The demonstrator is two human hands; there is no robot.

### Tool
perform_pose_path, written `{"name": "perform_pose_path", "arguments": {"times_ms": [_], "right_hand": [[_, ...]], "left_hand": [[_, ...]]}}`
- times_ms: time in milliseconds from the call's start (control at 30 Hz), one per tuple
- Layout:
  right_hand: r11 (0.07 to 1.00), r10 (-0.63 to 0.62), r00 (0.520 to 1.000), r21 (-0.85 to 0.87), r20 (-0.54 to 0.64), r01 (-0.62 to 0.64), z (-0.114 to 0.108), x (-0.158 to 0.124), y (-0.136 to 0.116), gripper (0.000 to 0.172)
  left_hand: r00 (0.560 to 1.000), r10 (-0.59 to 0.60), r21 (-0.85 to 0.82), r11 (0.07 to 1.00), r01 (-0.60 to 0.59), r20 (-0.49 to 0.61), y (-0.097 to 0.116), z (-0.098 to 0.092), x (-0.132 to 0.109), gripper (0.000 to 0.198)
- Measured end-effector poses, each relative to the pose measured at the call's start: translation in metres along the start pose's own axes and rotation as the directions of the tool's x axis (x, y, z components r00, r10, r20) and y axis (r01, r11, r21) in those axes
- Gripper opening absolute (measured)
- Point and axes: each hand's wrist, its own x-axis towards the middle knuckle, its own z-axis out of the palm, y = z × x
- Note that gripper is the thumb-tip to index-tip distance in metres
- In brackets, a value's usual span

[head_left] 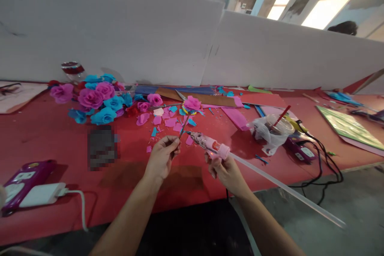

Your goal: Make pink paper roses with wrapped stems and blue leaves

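My left hand pinches the thin stem of a pink paper rose, whose bloom rises tilted above the red table. My right hand grips a pink hot glue gun. The gun's nozzle points left and meets the stem just above my left fingers. A long translucent glue stick sticks out behind the gun toward the lower right.
A heap of pink and blue paper roses lies at the back left, with paper scraps nearby. A plastic bag with a cup, another glue gun, black cables, a charger and coloured sheets lie around.
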Motion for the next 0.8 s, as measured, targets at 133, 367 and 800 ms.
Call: {"name": "perform_pose_path", "arguments": {"times_ms": [133,367,800], "right_hand": [[0.999,0.034,0.999,0.008,-0.018,-0.034,-0.0010,-0.0002,0.0004,0.057],[0.998,0.057,0.998,-0.019,-0.036,-0.057,-0.0045,-0.0014,-0.0061,0.059],[0.999,0.046,0.997,-0.009,-0.057,-0.047,-0.0066,-0.0012,-0.0064,0.049]], "left_hand": [[1.000,-0.004,0.016,1.000,0.005,-0.023,-0.0006,0.0030,-0.0030,0.026],[0.999,-0.003,0.034,0.999,0.004,-0.036,0.0006,0.0052,-0.0050,0.027],[0.999,-0.031,0.009,0.999,0.031,-0.014,-0.0002,0.0075,-0.0079,0.025]]}}
